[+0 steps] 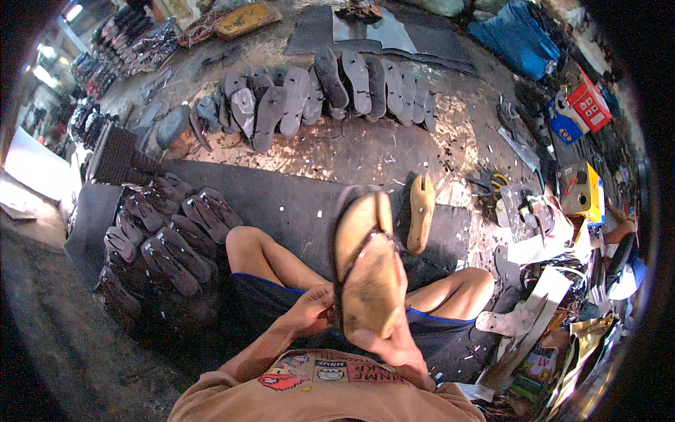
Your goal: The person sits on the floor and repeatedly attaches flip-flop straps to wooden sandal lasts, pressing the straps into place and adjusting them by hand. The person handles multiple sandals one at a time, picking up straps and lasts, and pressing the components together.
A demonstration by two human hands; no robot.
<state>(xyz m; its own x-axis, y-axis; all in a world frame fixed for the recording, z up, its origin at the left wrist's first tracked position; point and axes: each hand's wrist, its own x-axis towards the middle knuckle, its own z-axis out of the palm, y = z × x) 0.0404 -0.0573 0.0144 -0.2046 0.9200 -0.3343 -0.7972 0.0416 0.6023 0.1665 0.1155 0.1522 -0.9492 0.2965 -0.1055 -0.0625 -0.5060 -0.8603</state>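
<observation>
While the right hand (391, 346) clasps the sandaled last (369, 292), heel-end, left hand (311, 310) pinches its left edge

Sandalled form (371, 292): centre, in hands (313, 309)
Soles (328, 81): 12 o'clock, beyond mat (281, 197)
Paired sandals (172, 259): 9 o'clock
Loose form (421, 214): 1 o'clock
Scissors (500, 181): 2 o'clock (off the mat)

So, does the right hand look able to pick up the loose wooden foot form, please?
Probably not: the right hand is occupied supporting another wooden form, although the loose foot form lies close by with nothing seemingly over it.
</observation>
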